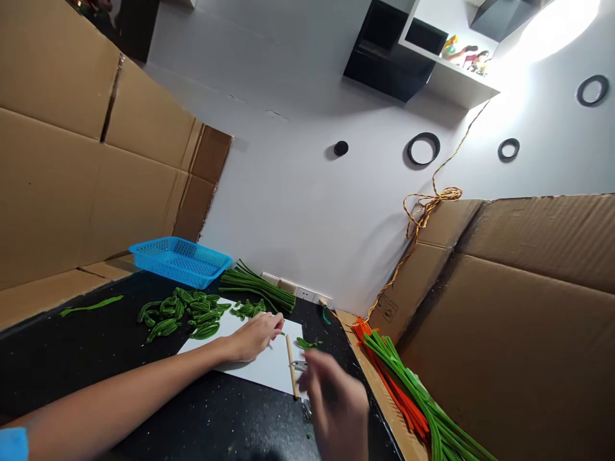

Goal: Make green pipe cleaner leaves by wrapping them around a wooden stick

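White paper (276, 368) lies under our left hand (257, 336), fingers curled down; our right hand (336, 397) hovers, blurred, its grip unclear.

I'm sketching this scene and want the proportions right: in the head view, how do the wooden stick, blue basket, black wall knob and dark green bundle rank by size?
1. Blue basket
2. Dark green bundle
3. Wooden stick, long but thin
4. Black wall knob
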### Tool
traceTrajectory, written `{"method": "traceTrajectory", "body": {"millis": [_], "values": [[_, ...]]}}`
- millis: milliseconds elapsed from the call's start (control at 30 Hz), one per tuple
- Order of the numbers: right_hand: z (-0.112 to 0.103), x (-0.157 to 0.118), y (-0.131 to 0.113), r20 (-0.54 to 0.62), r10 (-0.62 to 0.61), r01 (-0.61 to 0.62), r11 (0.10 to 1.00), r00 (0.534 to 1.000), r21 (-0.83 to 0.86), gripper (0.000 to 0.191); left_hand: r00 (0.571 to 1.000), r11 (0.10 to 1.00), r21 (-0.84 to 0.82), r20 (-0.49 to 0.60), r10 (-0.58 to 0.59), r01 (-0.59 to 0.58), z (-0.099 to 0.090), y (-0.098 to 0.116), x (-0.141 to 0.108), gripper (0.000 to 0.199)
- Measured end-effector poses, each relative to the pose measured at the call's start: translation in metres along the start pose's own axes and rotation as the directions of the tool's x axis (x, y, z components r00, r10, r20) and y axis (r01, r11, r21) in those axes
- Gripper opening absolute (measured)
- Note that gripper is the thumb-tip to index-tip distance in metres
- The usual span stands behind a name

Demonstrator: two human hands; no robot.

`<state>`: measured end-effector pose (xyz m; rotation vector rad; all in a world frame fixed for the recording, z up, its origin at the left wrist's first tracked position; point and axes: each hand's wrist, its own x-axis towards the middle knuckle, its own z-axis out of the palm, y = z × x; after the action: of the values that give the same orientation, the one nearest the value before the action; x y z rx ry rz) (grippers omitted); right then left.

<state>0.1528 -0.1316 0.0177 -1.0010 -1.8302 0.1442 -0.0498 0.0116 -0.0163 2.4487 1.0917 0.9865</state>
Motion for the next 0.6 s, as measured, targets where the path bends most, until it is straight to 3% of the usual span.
{"method": "traceTrajectory", "body": {"millis": [100,200,300,400,600], "values": [[0.019,0.09,0.006,0.089,0.096,-0.073,0.971,0.991,-0.229,0.023,0.981,0.958,-0.275,-0.151,-0.122,0.077,-0.004,-0.003,0.001,0.013],[0.049,0.134,0.014,0.278,0.146,0.022,0.852,0.95,-0.523,0.017,0.949,0.916,-0.392,-0.246,-0.196,0.088,-0.012,-0.01,0.004,0.016],[0.078,0.131,0.026,0.352,0.074,0.174,0.765,0.933,-0.621,0.014,0.941,0.912,-0.405,-0.282,-0.188,0.061,-0.021,-0.015,0.005,0.019],[0.094,0.113,0.04,0.324,0.027,0.188,0.77,0.946,-0.61,0.02,0.933,0.92,-0.387,-0.308,-0.186,0.056,-0.023,-0.015,0.004,0.017],[0.09,0.1,0.056,0.322,0.066,0.137,0.811,0.944,-0.569,0.017,0.914,0.913,-0.396,-0.328,-0.24,0.097,-0.012,-0.013,0.001,0.017]]}}
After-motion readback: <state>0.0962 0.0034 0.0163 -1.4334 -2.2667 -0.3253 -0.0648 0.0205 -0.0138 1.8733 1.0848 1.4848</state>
